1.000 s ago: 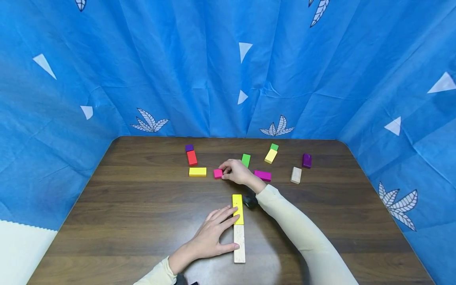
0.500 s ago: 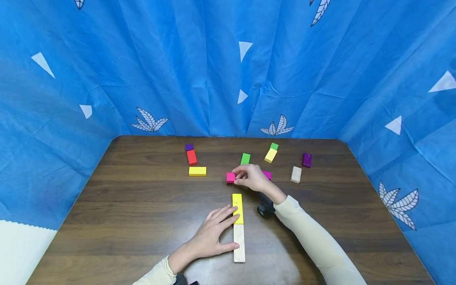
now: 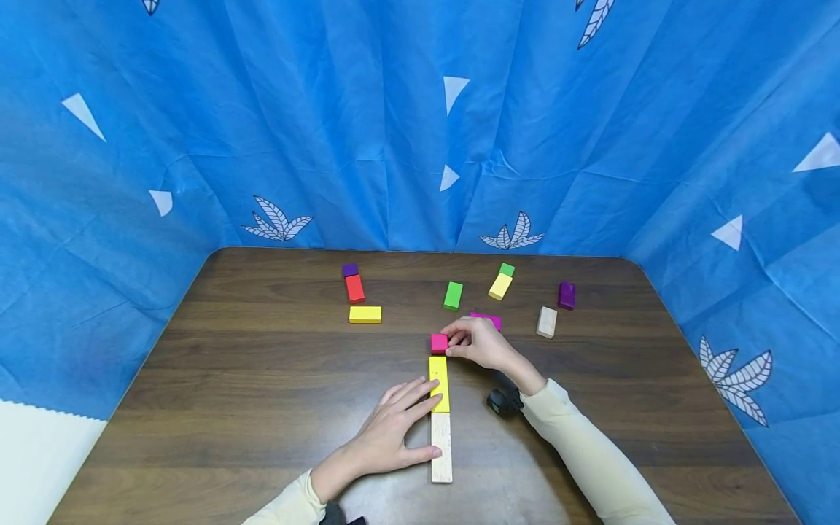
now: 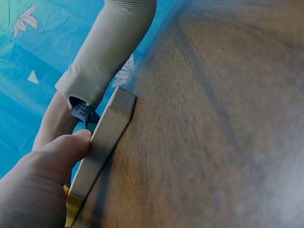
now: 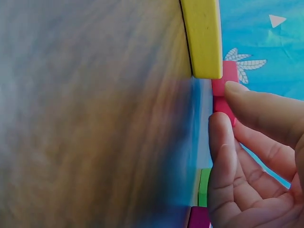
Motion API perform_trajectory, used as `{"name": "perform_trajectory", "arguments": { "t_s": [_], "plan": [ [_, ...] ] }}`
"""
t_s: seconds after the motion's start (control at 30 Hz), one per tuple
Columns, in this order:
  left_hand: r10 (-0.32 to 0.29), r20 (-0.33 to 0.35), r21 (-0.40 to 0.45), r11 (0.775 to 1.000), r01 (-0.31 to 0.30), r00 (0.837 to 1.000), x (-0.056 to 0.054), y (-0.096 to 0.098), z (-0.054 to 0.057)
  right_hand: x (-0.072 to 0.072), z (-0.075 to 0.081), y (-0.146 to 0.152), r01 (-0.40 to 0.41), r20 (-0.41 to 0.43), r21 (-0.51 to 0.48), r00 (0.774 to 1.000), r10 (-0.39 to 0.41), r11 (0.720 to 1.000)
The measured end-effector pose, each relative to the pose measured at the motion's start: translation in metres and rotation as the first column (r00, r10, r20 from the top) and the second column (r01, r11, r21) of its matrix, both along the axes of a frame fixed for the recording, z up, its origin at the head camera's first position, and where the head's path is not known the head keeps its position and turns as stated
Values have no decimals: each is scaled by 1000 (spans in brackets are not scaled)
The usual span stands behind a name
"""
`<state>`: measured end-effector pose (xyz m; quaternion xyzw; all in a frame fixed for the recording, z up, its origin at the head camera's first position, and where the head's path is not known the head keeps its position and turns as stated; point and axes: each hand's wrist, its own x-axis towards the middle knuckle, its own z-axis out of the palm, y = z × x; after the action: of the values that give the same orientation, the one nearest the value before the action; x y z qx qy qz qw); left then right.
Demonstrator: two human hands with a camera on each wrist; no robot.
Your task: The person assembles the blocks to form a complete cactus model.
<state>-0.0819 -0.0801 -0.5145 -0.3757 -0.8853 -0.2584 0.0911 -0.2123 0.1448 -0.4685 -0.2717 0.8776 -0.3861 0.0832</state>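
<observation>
My right hand (image 3: 484,344) pinches a small pink block (image 3: 439,343) between thumb and fingertips. The block is at the far end of a yellow block (image 3: 437,368); the right wrist view shows it close by the yellow block's end. A plain wooden block (image 3: 442,467) continues the line end to end toward me. Spread along this line lies my left hand (image 3: 383,437), two fingertips resting on the yellow block and the thumb on the wooden one. In the left wrist view the thumb (image 4: 78,142) lies against the plain block's side.
Farther back on the brown table (image 3: 230,379) lie loose blocks: purple (image 3: 350,270), red (image 3: 354,289), yellow (image 3: 364,314), green (image 3: 453,295), pale yellow (image 3: 500,286) and plain wood (image 3: 547,321). A magenta block (image 3: 487,319) is partly behind my right hand. Blue curtains (image 3: 394,109) enclose the table.
My right hand has brought the pink block right and toward me, from among the loose blocks to the far end of the yellow block. The left hand stays in place.
</observation>
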Motion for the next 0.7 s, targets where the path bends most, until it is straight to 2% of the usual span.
{"name": "perform_trajectory", "arguments": {
  "t_s": [0.4,0.7],
  "plan": [
    [-1,-27,6,1000,1,1000,0,0,-2,1,-9,1,-29,80,-29,996,31,999],
    [-2,-16,2,1000,2,1000,1,0,0,3,-9,1,-53,57,-41,997,55,998]
  ]
}}
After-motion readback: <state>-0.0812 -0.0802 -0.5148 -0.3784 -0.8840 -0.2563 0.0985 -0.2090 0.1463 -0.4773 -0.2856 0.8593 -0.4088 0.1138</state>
